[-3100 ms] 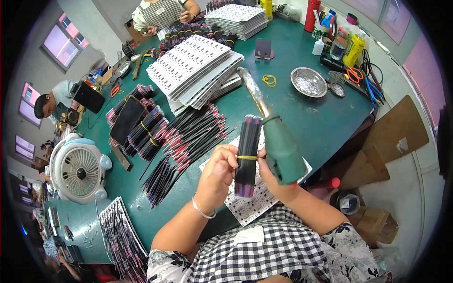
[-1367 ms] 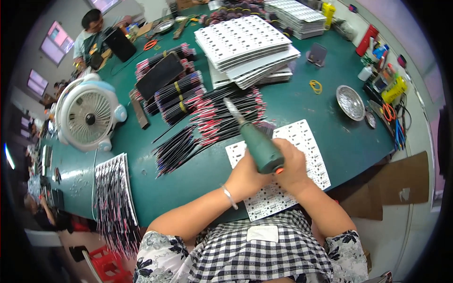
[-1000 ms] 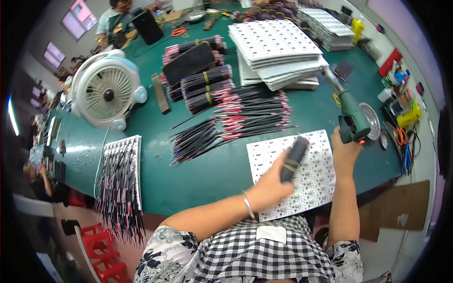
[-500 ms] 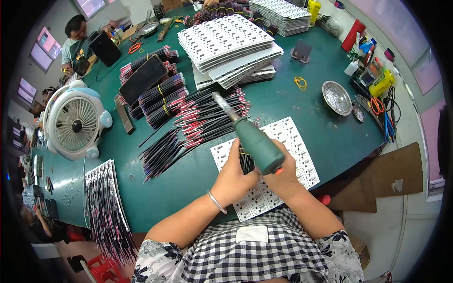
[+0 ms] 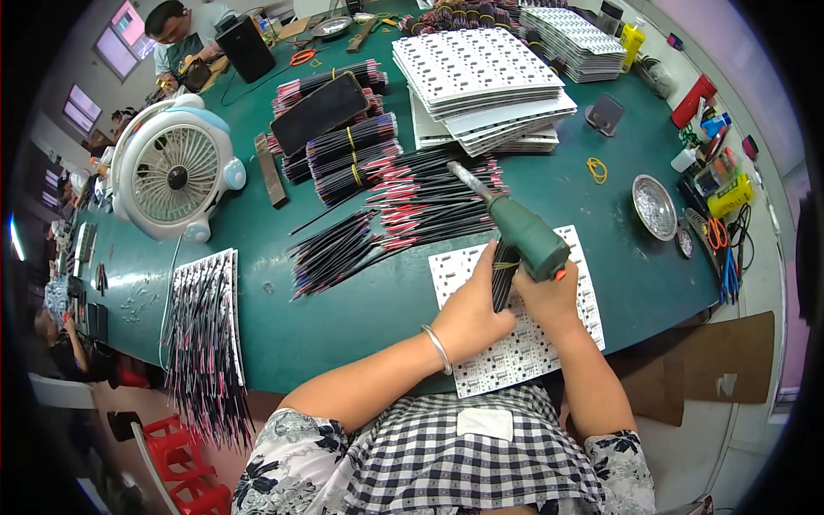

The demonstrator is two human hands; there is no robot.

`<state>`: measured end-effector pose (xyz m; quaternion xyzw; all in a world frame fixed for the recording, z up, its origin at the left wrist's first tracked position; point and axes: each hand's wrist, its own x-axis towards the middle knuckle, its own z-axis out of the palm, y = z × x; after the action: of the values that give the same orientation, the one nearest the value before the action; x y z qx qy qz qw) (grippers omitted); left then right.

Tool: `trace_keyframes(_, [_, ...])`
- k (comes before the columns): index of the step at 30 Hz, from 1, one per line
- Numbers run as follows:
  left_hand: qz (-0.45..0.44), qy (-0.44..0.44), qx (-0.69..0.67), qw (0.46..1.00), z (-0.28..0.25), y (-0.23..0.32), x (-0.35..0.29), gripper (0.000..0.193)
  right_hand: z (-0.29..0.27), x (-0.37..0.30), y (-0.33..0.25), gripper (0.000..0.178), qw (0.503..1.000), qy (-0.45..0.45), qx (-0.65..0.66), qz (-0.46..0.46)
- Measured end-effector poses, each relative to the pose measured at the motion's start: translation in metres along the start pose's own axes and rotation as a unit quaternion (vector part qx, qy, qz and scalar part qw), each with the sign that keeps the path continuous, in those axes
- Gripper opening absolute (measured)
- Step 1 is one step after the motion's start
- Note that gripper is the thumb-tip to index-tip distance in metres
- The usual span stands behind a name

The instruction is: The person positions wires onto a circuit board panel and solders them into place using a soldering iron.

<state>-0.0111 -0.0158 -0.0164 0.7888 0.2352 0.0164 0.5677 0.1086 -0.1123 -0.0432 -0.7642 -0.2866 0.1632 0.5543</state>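
Note:
My left hand (image 5: 474, 322) is closed round a bundle of black wires (image 5: 505, 276) bound with a yellow rubber band. My right hand (image 5: 551, 302) grips a green soldering iron (image 5: 525, 233), its metal tip pointing away to the far left, above the loose wires. Both hands are over a white printed circuit board sheet (image 5: 506, 365) at the table's front edge. Just beyond lie loose black wires with red ends (image 5: 429, 206), and a smaller black wire pile (image 5: 333, 255) to their left. The right fingers are partly hidden by the iron.
Stacked white board sheets (image 5: 481, 73) stand at the back, beside banded wire bundles (image 5: 354, 154) under a dark phone (image 5: 319, 113). A fan (image 5: 176, 176) and a wired board (image 5: 206, 318) are at left. A metal bowl (image 5: 654, 208) sits at right. A person (image 5: 176, 47) works far left.
The whole view has shifted, with the table sitting further right in the picture. The soldering iron appears lower and smaller, still in my right hand. My left hand keeps hold of the wire bundle.

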Motion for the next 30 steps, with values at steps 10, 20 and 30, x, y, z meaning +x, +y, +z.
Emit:
trace_keyframes(10, [0.012,-0.009,-0.071,0.997,0.005,0.001,-0.01,0.094,-0.013,0.018,-0.006,0.041,0.997,0.004,-0.075,0.009])
trace_keyframes(20, [-0.032,-0.125,-0.112,0.985,0.001,0.025,-0.038,0.096,-0.052,0.055,0.013,0.044,0.974,0.052,-0.204,-0.079])
trace_keyframes(30, [0.022,-0.002,-0.214,0.977,-0.005,0.007,-0.005,0.083,-0.051,0.023,-0.023,0.02,0.976,0.144,0.161,0.037])
